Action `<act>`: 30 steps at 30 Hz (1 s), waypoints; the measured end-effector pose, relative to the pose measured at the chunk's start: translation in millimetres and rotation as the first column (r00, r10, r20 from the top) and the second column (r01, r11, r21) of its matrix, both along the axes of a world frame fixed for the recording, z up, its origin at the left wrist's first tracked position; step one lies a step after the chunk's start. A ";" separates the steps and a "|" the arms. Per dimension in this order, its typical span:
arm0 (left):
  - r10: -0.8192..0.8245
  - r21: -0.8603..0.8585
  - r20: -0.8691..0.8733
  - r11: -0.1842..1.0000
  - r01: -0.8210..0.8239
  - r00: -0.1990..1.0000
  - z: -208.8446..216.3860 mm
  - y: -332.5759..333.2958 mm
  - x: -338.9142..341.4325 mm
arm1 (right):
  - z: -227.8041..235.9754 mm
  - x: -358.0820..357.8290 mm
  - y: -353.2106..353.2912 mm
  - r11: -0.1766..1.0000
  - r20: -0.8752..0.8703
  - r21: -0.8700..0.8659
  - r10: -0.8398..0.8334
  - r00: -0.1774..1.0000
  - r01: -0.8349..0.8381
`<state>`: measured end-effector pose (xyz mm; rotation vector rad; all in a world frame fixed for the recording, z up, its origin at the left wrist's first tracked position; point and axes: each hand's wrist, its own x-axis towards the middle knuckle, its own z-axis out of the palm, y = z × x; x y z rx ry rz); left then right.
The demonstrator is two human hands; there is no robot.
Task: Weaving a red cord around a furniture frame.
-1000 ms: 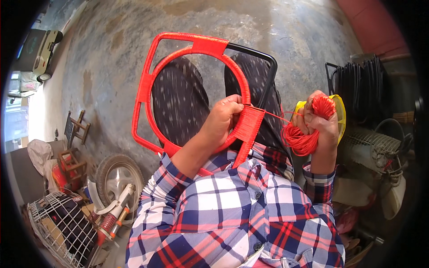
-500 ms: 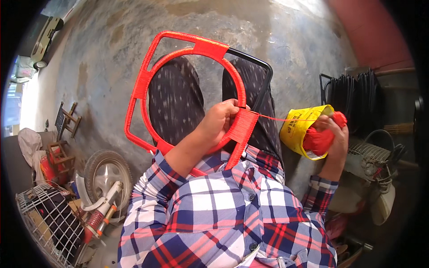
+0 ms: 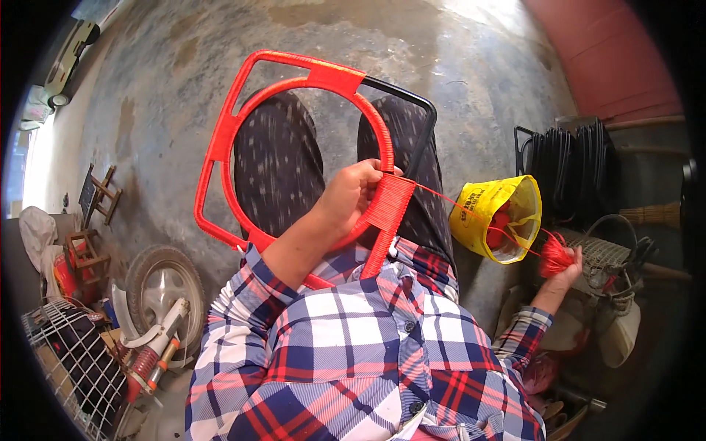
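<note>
A frame [image 3: 217,151] rests across my thighs: a rounded square tube outside, a ring inside, mostly wrapped in glossy red cord, with a bare black stretch at the upper right. My left hand [image 3: 348,192] grips its ring at the right side, fingers closed beside the wide wrapped joint [image 3: 391,201]. From this joint a thin red cord runs right, across the mouth of a yellow bucket-shaped bag [image 3: 473,220]. My right hand [image 3: 565,273] is closed on a loose bundle of red cord [image 3: 555,254], right of the bag. More red material [image 3: 498,229] lies inside the bag.
Several black frames [image 3: 570,169] stand stacked at the right, near a wire basket [image 3: 599,253]. To the left are a wheel [image 3: 166,294], a wire crate [image 3: 77,367] and small wooden stools [image 3: 87,256]. Bare concrete floor [image 3: 294,29] stretches ahead.
My right hand has moved from the bag's mouth down and to the right, drawing the red cord bundle out. The left hand keeps its grip while the view shifts slightly.
</note>
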<state>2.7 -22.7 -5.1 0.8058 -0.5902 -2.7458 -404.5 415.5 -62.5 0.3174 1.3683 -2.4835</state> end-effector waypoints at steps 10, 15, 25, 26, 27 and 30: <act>-0.130 -0.239 0.057 0.961 0.140 0.990 12.2 5.1 -1.8 | 77.6 218.5 -255.9 0.563 -0.123 0.384 0.817 0.563 -0.732; -0.164 -0.290 0.118 0.938 0.191 0.979 17.0 6.7 0.9 | 78.8 235.8 -293.3 0.296 -0.034 0.514 0.945 0.326 -0.805; -0.174 -0.287 0.071 0.939 0.187 0.982 7.8 8.9 -1.2 | 59.9 234.4 -283.4 0.437 -0.120 0.422 0.895 0.429 -0.794; -0.160 -0.301 0.070 0.938 0.173 0.985 8.0 8.4 -0.9 | 58.7 233.8 -283.3 0.441 -0.116 0.409 0.894 0.433 -0.799; -0.146 -0.315 0.068 0.936 0.160 0.987 8.3 7.8 -0.7 | 61.3 230.9 -281.9 0.445 -0.110 0.413 0.890 0.442 -0.794; -0.137 -0.293 0.038 0.945 0.142 0.990 8.6 9.0 -0.9 | 64.1 220.0 -273.2 0.446 -0.091 0.416 0.887 0.452 -0.792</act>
